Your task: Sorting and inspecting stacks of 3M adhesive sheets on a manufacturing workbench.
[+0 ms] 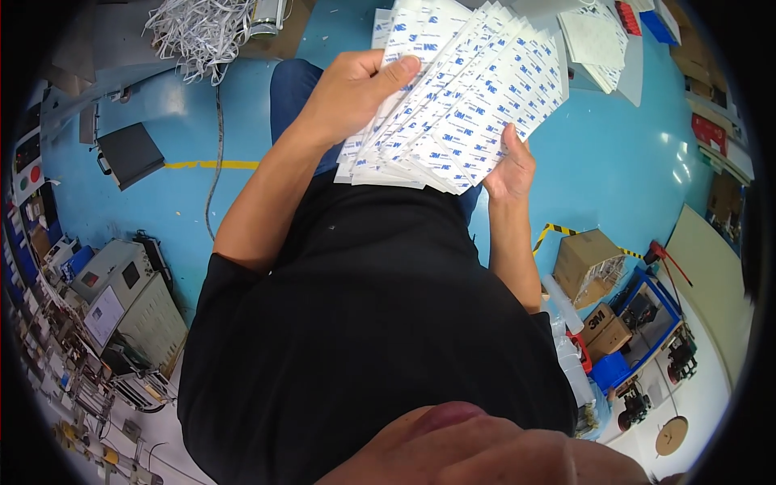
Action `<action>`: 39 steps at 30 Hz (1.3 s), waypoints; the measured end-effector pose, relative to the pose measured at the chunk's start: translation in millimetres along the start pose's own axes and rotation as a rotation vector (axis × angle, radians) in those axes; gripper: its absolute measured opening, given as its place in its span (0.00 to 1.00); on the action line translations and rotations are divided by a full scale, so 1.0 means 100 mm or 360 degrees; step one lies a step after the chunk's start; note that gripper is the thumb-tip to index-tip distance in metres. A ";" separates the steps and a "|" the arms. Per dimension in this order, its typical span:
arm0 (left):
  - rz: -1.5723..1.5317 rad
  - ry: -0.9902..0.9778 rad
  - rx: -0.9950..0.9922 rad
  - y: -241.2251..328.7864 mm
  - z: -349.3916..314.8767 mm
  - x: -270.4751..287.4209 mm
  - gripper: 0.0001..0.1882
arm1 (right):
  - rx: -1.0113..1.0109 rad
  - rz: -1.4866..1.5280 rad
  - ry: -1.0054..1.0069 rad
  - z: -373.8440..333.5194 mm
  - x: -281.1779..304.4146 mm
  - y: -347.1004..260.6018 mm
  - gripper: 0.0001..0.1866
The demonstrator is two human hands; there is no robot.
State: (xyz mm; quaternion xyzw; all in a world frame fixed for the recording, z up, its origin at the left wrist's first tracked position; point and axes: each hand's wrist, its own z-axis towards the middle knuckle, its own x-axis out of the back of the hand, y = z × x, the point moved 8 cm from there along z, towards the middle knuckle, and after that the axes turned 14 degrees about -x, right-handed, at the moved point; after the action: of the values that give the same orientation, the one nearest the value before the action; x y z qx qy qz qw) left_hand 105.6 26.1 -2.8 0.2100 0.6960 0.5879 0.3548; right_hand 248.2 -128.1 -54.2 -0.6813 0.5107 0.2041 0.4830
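Observation:
A thick, fanned-out stack of white sheets with blue print (493, 105) is spread between my two hands, above my lap. My left hand (365, 87) grips the stack's left side, its thumb lying on top of the sheets and its fingers hidden beneath. At the right lower edge my right hand (511, 166) holds the same stack, thumb on the edge and the other fingers mostly under it. The sheets overlap unevenly, their near corners sticking out in steps.
A heap of white paper strips (202, 32) lies at the far left beside a metal cylinder (265, 18). Another pile of printed sheets (596, 44) is at the far right, near a red object (627, 18). Cardboard boxes (586, 257) and a grey machine cabinet (121, 271) stand on the floor.

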 end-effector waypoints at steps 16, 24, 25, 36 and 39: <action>-0.0538 0.0494 0.0016 0.22 0.11 0.57 0.18 | 0.0221 0.0455 -0.0245 -0.14 0.32 -0.39 0.16; -0.0198 0.0369 -0.0124 0.32 0.08 0.57 0.22 | 0.0318 0.0394 -0.0125 -0.30 0.56 -0.45 0.20; -0.0387 0.0320 -0.0232 0.35 0.10 0.48 0.25 | 0.0308 0.0188 -0.0046 -0.33 0.69 -0.41 0.24; -0.0879 -0.0120 0.0346 -0.66 0.28 -0.75 0.32 | 0.0394 0.0495 -0.0180 -0.67 1.30 -0.30 0.26; -0.0835 -0.0214 0.0638 -0.98 0.63 -1.18 0.26 | 0.0557 0.0557 -0.0084 -0.84 1.67 -0.43 0.27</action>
State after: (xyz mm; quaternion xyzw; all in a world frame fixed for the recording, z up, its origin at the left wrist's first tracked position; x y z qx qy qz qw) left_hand 243.0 -37.0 -71.5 0.1276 0.8031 0.3129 0.4908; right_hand 334.6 -283.8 -125.6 -0.4827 0.6357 0.2108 0.5643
